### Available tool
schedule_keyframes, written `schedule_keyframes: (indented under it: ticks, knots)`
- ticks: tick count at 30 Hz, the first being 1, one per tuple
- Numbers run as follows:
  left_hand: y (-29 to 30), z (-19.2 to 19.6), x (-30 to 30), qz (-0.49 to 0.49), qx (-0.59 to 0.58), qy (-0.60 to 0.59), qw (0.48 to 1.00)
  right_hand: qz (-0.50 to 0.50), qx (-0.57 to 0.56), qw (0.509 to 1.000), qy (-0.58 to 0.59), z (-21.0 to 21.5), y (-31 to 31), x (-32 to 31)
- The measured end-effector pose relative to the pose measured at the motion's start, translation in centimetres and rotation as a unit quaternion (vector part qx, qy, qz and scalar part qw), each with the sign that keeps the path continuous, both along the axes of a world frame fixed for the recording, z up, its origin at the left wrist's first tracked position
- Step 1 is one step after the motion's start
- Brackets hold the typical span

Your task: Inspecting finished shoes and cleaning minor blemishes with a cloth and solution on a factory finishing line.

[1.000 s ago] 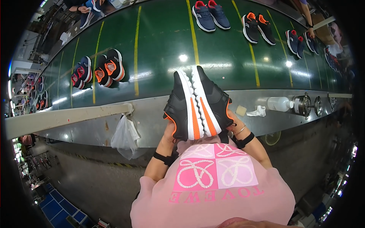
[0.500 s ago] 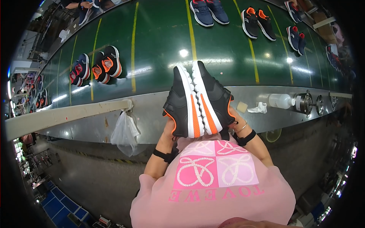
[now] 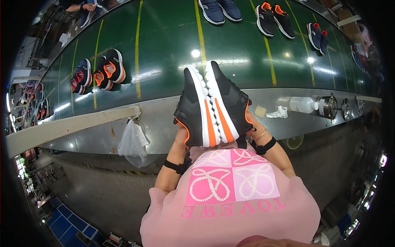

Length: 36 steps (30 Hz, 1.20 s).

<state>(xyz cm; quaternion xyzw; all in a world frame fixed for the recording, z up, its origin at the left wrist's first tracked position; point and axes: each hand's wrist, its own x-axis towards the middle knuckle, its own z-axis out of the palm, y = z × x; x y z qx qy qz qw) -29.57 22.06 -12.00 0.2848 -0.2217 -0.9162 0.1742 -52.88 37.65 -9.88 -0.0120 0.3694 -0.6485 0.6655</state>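
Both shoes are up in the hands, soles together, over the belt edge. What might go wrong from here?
1. The left hand and right hand each hold one black shoe from below; pressed sole to sole, one might slip and drop onto the metal ledge or floor.
2. The bottle and white rag lie close on the right; a lowered shoe may knock them.

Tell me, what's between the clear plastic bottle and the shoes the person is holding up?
In the head view, a crumpled white cloth and a small beige block lie on the grey ledge between them.
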Motion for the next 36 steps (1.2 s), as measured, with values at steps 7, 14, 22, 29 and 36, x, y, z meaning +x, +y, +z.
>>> schedule_keyframes:
  ticks: [7, 14, 22, 29, 36]
  knots:
    - [0.3, -1.2, 0.6, -0.006, -0.023, 0.093, 0.995, 0.021, 0.024, 0.999, 0.043, -0.2, 0.7, -0.1]
    - [0.1, -1.9, 0.7, -0.042, 0.007, 0.077, 0.996, -0.002, -0.025, 0.999, -0.022, -0.5, 0.8, -0.5]
    - [0.1, -1.4, 0.4, -0.047, -0.03, 0.098, 0.994, 0.018, 0.007, 1.0, -0.01, -2.3, 1.8, -1.2]
    - [-0.7, -0.8, -0.2, -0.051, -0.034, 0.102, 0.993, -0.035, -0.004, 0.999, 0.029, -0.1, 0.7, -1.8]
    - [-1.7, 3.3, -1.9, 0.053, -0.256, 0.01, 0.965, -0.074, -0.03, 0.982, 0.174, 3.7, 0.0, -2.8]
